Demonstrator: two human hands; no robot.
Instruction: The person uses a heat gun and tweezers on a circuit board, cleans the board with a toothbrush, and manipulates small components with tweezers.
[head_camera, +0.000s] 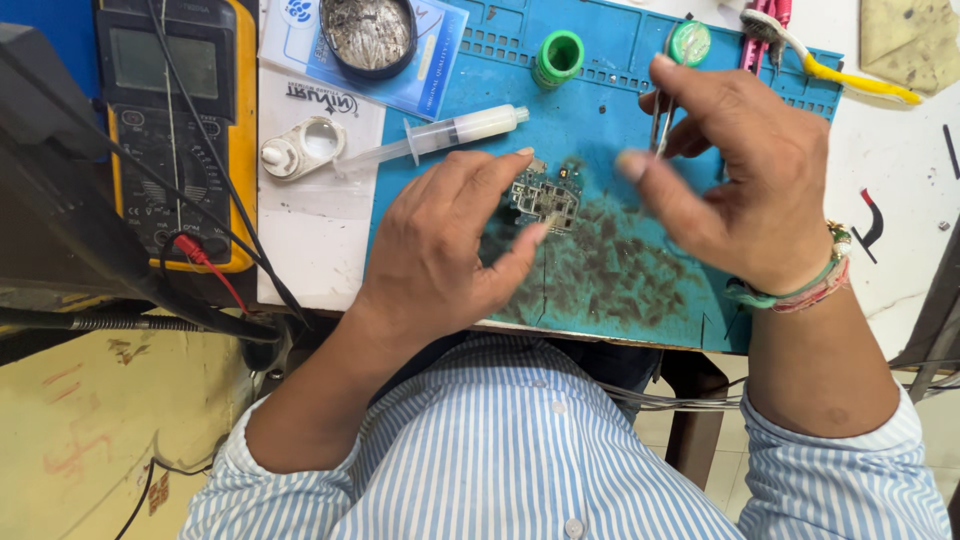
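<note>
Head view: one circuit board (546, 198) on blue mat (620, 270), one syringe (440, 135), two green pots (558, 57), one multimeter (175, 130). Left hand (440, 250) half-open, fingertips pinning the board. Right hand (740, 190) pinches tweezers (661, 120) above the mat.

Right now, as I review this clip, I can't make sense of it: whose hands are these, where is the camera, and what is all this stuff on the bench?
The one picture comes from a camera on the person's head, looking down at their own hands. The left hand steadies a small circuit board on a stained blue mat. The right hand holds metal tweezers just above it. Around them lie a syringe, a yellow meter with leads, two green caps and a toothbrush.
</note>
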